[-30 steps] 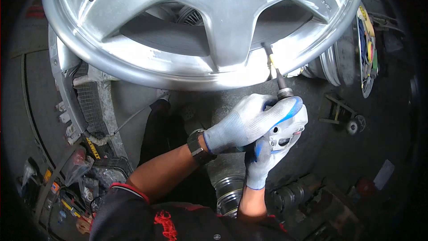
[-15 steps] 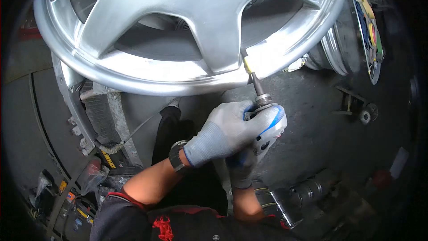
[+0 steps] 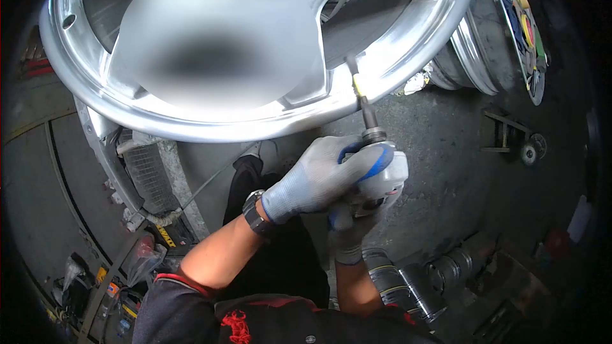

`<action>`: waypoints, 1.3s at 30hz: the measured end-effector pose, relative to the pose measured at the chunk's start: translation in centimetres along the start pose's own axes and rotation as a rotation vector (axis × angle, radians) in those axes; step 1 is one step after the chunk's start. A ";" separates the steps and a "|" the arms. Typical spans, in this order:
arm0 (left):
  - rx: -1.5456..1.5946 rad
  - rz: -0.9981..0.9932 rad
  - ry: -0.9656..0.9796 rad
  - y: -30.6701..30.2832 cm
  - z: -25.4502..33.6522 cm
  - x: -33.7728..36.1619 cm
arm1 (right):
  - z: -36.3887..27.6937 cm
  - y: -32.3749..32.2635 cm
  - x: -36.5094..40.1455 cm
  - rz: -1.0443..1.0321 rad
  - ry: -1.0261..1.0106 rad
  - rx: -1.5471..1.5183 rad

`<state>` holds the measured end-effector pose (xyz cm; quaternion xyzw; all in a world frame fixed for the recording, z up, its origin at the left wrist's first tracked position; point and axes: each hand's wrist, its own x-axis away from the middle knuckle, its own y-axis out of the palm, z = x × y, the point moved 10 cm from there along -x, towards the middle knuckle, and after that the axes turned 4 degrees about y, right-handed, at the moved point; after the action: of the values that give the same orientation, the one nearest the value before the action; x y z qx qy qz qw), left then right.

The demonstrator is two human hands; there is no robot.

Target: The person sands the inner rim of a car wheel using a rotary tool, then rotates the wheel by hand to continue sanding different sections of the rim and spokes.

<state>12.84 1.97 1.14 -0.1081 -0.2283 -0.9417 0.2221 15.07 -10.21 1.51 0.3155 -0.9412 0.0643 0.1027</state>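
A large silver alloy wheel (image 3: 408,57) fills the top of the view, face up, part of it blurred out. Both gloved hands grip a small die grinder (image 3: 386,175). My left hand (image 3: 319,178) wraps over the top of its body. My right hand (image 3: 349,226) holds it from below. The grinder's thin bit (image 3: 358,86) points up and touches the inside of the wheel's rim at the lower right. A watch sits on my left wrist.
More rims (image 3: 472,51) lean at the upper right beside a colourful disc (image 3: 523,32). A small wheeled stand (image 3: 510,137) is on the dark floor at right. A radiator-like part (image 3: 150,172) and tool clutter (image 3: 121,267) lie at left; a ribbed hose (image 3: 408,286) runs below.
The view has shifted, so the wheel sits higher and further left in frame. The hands and grinder stay on the same stretch of rim, the bit moving slightly along it.
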 end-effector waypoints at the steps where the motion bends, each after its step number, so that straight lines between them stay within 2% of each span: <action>1: -0.027 0.008 -0.023 -0.4 -0.6 0.3 | 0.1 0.2 0.2 -0.010 -0.024 0.056; 4: -0.085 0.014 -0.078 -1.2 -1.2 1.1 | 0.7 0.8 1.3 -0.032 -0.036 -0.134; 8: -0.174 0.053 -0.125 -1.7 -0.5 1.9 | 1.4 1.0 1.5 -0.037 -0.005 -0.198; 9: -0.176 0.051 -0.124 -1.3 -0.7 2.1 | 1.0 1.4 1.7 -0.095 -0.092 -0.034; 11: -0.251 0.183 0.009 -1.7 0.2 2.3 | 0.7 1.9 2.5 -0.164 -0.225 0.214; 15: -0.317 0.140 -0.150 -1.3 0.1 2.5 | 2.9 0.5 3.4 -0.035 -0.188 0.336; 20: -0.137 0.086 0.013 -0.1 0.5 0.4 | 5.4 -1.7 4.1 0.004 -0.202 0.526; 23: -0.133 -0.007 0.001 0.8 0.7 -0.7 | 10.1 -3.6 3.1 -0.088 -0.030 0.167; 25: -0.125 -0.017 0.014 0.9 1.0 -0.8 | 10.5 -2.6 1.9 -0.151 0.089 -0.076; 26: -0.134 -0.007 0.014 0.8 0.9 -0.6 | 9.5 -2.6 1.9 -0.155 0.089 -0.075; 28: -0.144 0.005 0.016 0.6 0.7 -0.3 | 0.0 0.2 0.7 -0.114 -0.080 0.051; 31: -0.142 0.036 0.045 0.1 0.4 0.6 | 4.8 -1.6 2.4 -0.018 0.001 0.112; 34: -0.171 0.046 -0.012 -0.2 -0.4 1.6 | 5.6 -1.0 3.5 -0.100 0.101 0.005; 38: -0.229 0.101 -0.116 -0.1 -1.1 2.5 | 8.0 -1.5 4.7 -0.149 0.110 0.038; 39: -0.246 0.090 -0.174 0.0 -1.6 2.6 | 9.6 -1.7 5.1 -0.138 0.208 0.045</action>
<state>10.39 0.20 0.57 -0.2258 -0.1243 -0.9388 0.2286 10.73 -16.31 -6.50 0.3733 -0.8998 0.1107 0.1970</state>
